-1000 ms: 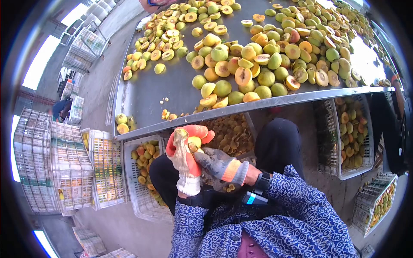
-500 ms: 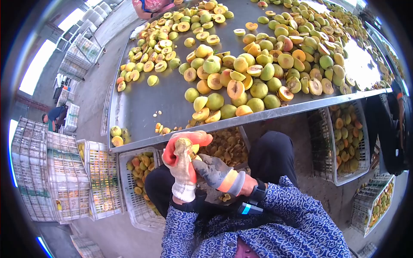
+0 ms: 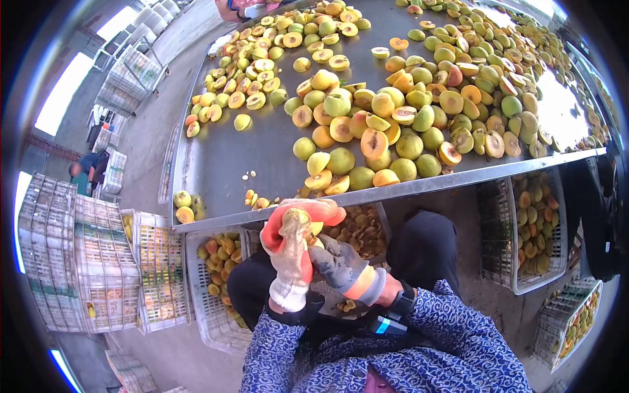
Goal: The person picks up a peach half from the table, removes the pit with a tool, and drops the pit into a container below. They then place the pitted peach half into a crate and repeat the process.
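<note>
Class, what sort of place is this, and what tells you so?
Probably a fruit-processing workshop: a long metal table bears heaps of halved fruit, and plastic crates stand stacked on the floor.

The table is smooth, glossy metal, the crate matt plastic, the cuff of the left glove knitted cloth, the right sleeve matt cloth, and the floor looks like matt concrete
</note>
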`<state>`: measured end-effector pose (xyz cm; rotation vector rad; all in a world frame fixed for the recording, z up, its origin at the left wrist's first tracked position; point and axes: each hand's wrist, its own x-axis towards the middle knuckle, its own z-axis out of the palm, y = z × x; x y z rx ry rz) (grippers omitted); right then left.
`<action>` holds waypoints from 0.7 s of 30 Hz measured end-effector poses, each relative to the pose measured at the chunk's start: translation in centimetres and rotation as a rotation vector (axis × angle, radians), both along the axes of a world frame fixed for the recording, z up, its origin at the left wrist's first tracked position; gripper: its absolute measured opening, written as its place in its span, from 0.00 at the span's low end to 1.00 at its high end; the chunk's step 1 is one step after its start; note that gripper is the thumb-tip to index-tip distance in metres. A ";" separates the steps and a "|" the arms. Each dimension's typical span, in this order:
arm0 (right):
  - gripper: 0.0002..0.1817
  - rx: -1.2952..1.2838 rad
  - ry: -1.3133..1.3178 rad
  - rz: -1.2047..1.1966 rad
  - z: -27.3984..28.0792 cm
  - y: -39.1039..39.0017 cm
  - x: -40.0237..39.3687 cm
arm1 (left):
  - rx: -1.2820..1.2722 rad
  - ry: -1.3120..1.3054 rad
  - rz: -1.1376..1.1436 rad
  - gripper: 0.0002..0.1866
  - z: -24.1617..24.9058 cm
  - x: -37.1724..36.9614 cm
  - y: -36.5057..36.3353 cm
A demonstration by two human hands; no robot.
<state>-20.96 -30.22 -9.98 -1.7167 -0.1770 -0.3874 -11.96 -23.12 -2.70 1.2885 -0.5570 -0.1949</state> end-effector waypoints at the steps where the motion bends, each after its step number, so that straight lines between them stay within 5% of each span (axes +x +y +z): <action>1: 0.15 -0.058 -0.023 -0.020 -0.7 0.1 0.2 | 0.039 -0.030 -0.007 0.19 -0.1 0.1 0.0; 5: 0.13 0.133 -0.032 0.063 -1.0 -0.1 0.6 | 0.169 -0.180 -0.041 0.17 -0.2 0.8 0.0; 6: 0.10 0.496 0.338 0.290 2.2 -1.9 0.0 | 0.204 -0.288 -0.053 0.17 0.1 1.3 -0.1; 9: 0.14 1.270 0.727 0.597 4.3 -3.5 -0.6 | 0.231 -0.522 -0.179 0.08 1.6 2.6 -0.1; 11: 0.18 1.341 0.779 0.726 5.3 -4.2 -0.5 | 0.291 -0.495 -0.296 0.12 2.5 2.9 0.2; 13: 0.15 1.421 0.728 1.017 3.5 -4.8 -0.2 | 0.041 0.021 -0.501 0.16 3.0 2.2 0.4; 14: 0.15 1.445 0.751 0.826 4.3 -4.2 -0.3 | 0.092 0.061 -0.420 0.27 3.7 1.3 0.2; 16: 0.15 1.428 0.778 0.441 5.9 -2.9 -0.4 | 0.087 0.303 -0.319 0.29 4.9 0.2 -0.3; 17: 0.17 1.384 0.753 0.587 5.9 -3.3 -0.4 | 0.062 0.420 -0.277 0.29 5.6 -0.2 -0.6; 19: 0.22 1.282 0.643 0.731 7.2 -3.3 -0.4 | -0.449 0.927 -0.359 0.23 1.7 1.9 -0.5; 21: 0.23 1.431 0.554 0.790 3.9 -1.9 0.3 | -0.391 0.686 -0.093 0.22 1.3 2.2 0.6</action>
